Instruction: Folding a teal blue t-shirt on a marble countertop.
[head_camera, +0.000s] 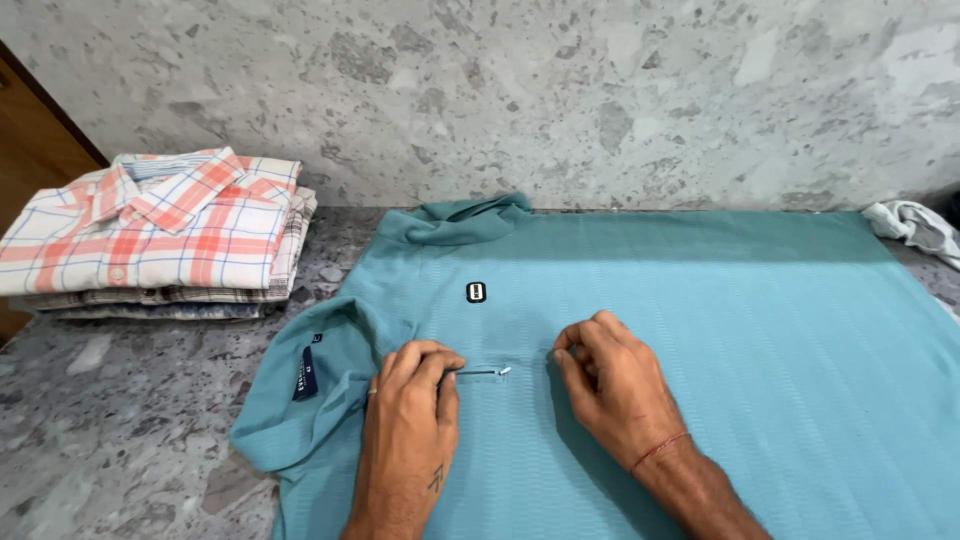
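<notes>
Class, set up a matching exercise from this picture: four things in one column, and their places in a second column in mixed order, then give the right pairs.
1. left hand
2. right hand
3. stack of folded shirts
4. crumpled white cloth

A. far right edge of the counter
B. pinching the zip pull on the teal garment
C. far left, near the wall
D. pressing the teal fabric right of the zip

Pairs: 1-B, 2-D, 3-C, 4-A

I see a teal knit shirt (700, 330) spread flat across the speckled stone counter, its collar end bunched toward the left and one sleeve folded up against the wall. It has a short zipper (483, 373) at the neck, lying level with its metal pull at the right end. A small dark badge (476, 292) sits just above it, and a navy label shows inside the collar.
</notes>
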